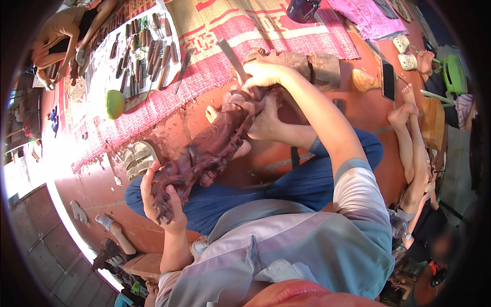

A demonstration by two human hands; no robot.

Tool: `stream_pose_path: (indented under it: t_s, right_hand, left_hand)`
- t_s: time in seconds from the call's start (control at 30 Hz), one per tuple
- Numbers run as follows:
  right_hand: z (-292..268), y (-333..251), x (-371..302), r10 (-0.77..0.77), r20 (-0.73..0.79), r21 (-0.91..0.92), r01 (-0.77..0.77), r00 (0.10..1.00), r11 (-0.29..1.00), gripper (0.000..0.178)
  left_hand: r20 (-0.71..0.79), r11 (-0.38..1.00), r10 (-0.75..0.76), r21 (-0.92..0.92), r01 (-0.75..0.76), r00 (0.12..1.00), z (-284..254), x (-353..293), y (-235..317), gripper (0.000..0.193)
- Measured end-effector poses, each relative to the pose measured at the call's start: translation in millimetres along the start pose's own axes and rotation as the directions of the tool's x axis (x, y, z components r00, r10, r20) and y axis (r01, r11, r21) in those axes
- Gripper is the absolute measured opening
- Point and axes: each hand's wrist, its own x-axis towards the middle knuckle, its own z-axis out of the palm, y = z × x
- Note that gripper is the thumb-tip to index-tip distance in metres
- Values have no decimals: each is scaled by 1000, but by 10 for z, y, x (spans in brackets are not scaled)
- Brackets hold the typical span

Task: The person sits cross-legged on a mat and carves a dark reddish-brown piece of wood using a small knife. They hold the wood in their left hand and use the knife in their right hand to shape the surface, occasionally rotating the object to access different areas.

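Note:
A long, dark reddish wood carving [215, 135] with curled, cut-through shapes lies slanting across my lap and bare feet. My left hand [166, 202] is wrapped round its lower left end, with fingers and thumb on either side. At the upper right end, my right hand [262, 75] is closed round a flat grey metal tool [231, 57], whose straight blade sticks out beyond the fingers. That tool looks like a file or chisel; its other end is hidden by my hand and the carving. My right hand is touching or just above the carving; I cannot tell which.
Many wood-handled carving tools [148, 51] lie on a white cloth at upper left, beside a green round fruit [114, 104]. Wood blocks [325, 71], a wooden mallet [365, 80] and a phone [388, 81] lie beyond my right arm. Sandals [139, 159] stand left. Other people sit around.

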Motion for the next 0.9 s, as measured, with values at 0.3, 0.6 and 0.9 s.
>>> stream_pose_path:
  t_s: [0.3,0.6,0.9]
  right_hand:
    - [-5,-205,175,70,40,-292,-55,997,955,22]
    - [42,-301,216,31,50,-284,-16,998,959,15]
    - [87,-128,272,9,13,-271,-5,1000,963,16]
  left_hand:
    - [-57,999,-29,-40,27,998,-29,-21,-12,45]
    - [-34,999,-38,-10,38,999,2,18,16,44]
    - [2,1000,-15,20,15,1000,23,10,31,47]
